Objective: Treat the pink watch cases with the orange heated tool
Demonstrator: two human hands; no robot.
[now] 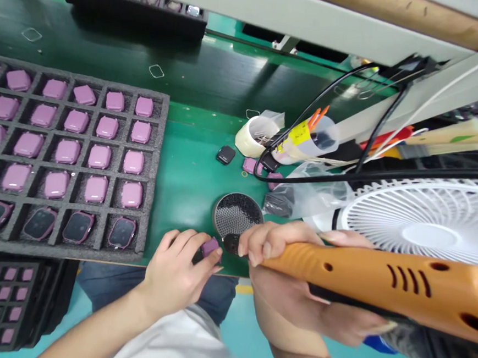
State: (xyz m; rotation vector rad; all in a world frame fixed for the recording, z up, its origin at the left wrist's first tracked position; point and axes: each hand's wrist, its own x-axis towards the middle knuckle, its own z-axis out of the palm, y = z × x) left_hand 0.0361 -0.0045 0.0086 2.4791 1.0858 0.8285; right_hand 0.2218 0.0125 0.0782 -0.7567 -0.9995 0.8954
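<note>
My left hand (182,269) is closed on a small purple watch case (209,247), gripped between thumb and fingers above the table's front edge. My right hand (288,274) wraps round an orange electric screwdriver (375,278), its black nose pointing left at the watch case. Whether the bit touches the case cannot be made out. Just behind both hands stands a round dark dish (237,215) with a perforated plate and tiny black bits along its far side. To the left, a grey foam tray (152,180) holds many purple watch cases, with several dark-faced ones in its front row.
Behind the dish lie a black watch case (225,154) and a purple one (251,165). A cream cup (256,136), a clear cup with a yellow label (302,141), plastic bags and a black cable (330,178) crowd the right. A white fan (429,230) stands beside the screwdriver.
</note>
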